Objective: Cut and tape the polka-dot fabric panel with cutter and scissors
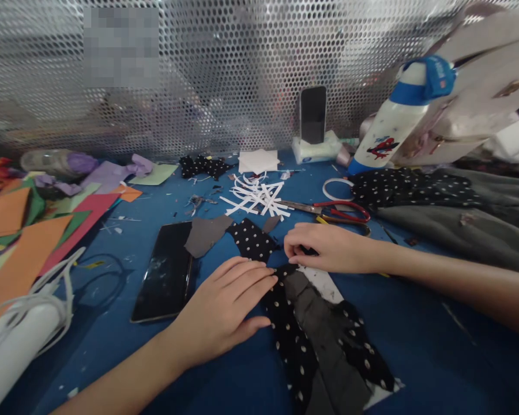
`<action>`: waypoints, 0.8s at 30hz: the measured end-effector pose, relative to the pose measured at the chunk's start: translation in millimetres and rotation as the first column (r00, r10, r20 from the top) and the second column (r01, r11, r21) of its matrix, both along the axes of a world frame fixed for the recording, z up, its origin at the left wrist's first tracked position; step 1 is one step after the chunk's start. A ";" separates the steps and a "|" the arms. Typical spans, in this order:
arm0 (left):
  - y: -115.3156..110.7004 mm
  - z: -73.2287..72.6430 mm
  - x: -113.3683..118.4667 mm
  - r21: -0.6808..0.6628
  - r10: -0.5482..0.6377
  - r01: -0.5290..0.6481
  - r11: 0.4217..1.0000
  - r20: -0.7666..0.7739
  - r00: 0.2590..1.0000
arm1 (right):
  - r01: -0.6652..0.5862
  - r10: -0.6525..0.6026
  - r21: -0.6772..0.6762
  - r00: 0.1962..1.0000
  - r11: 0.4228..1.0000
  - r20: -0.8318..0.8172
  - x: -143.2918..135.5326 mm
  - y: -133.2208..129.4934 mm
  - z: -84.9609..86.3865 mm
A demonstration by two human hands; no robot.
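A black polka-dot cloth piece with a dark grey strip along its middle lies over a white sheet, whose edges show. My left hand rests flat with its fingers stretched out, the fingertips on the left edge of the dotted cloth. At the cloth's upper end my right hand is closed, fingers curled toward the thumb; what they pinch, if anything, is hidden. Just beyond the hands lie a dotted scrap and a grey scrap.
A dark phone or tablet lies left. Red-handled scissors, white paper strips and a white ring lie behind. Coloured papers and a white corded object are left; a bottle and bag right.
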State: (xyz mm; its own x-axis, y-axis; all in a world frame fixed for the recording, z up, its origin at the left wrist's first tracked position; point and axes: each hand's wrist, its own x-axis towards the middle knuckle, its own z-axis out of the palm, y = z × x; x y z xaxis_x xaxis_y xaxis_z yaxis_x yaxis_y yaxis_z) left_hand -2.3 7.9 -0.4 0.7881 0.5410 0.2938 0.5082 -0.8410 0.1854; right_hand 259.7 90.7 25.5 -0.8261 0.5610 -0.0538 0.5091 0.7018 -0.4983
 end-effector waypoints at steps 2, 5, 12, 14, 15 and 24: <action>0.7 0.4 1.6 0.022 -0.016 0.018 1.000 -0.064 0.998 | -0.006 0.006 0.019 1.000 1.000 -0.002 0.4 -0.1 1.1; 2.3 0.3 5.0 0.052 -0.077 0.087 0.995 -0.173 0.982 | 0.015 -0.014 0.080 1.000 0.997 -0.020 2.3 -0.7 8.5; 3.2 1.4 16.8 0.012 -0.094 0.100 0.995 -0.260 0.961 | 0.119 -0.110 0.138 0.991 0.983 -0.069 12.8 -17.9 36.3; 1.4 2.7 20.5 0.040 -0.104 0.119 0.992 -0.277 0.955 | 0.151 -0.146 0.133 0.988 0.980 -0.047 21.7 -23.3 37.3; 0.3 3.4 22.5 0.069 -0.109 0.134 0.989 -0.285 0.952 | 0.168 -0.165 0.137 0.986 0.976 -0.032 28.0 -25.3 36.1; -0.9 4.3 23.9 0.021 -0.154 0.162 0.987 -0.211 0.965 | 0.455 -0.511 0.278 0.842 0.846 0.176 87.2 -58.0 5.4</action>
